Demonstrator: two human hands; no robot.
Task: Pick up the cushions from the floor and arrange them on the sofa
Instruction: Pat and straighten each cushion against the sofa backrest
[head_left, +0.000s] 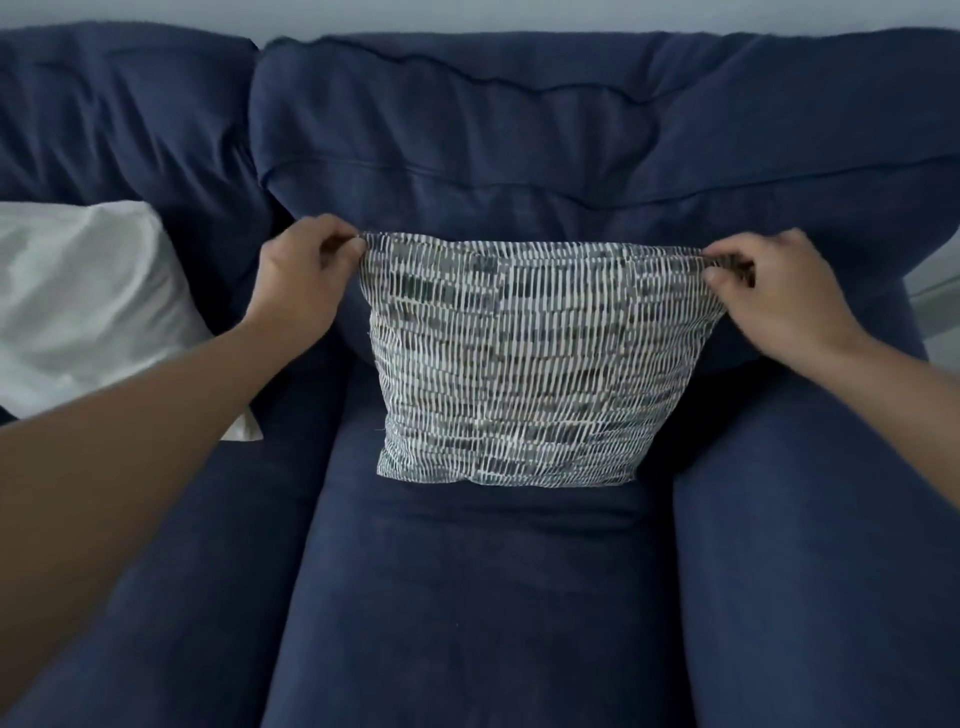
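A patterned cushion (530, 364) with white and grey-green dashes stands upright on the middle seat of the dark blue sofa (483, 597), leaning against the back cushion. My left hand (306, 275) pinches its top left corner. My right hand (774, 291) pinches its top right corner. The cushion's bottom edge rests on the seat. A white cushion (88, 306) lies on the left seat against the sofa back.
The sofa's large back cushions (519, 135) fill the upper view. A pale wall (467, 13) shows above them. A strip of light floor or wall (935, 291) is visible at the right edge.
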